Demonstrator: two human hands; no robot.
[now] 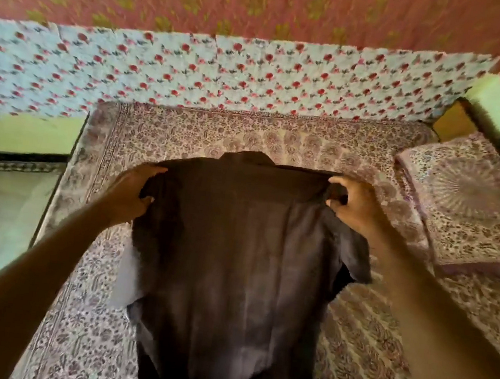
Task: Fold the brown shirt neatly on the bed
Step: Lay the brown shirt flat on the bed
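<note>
The shirt (235,250) is pinched at both shoulders by the left hand (135,191) and right hand (354,205), held spread, back up, for laying flat on the bed (365,345).

no readable text, label, brand, number or sign anywhere; only floral prints, no lettering

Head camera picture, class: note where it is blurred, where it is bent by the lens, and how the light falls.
Head view: motion blur smears the floral wall hanging and the pink wall above; wide-angle distortion bows the bed's edges and stretches both forearms; soft, even light, no glare; brown shirt dark with faint sheen, gripped by left hand and right hand.
</note>
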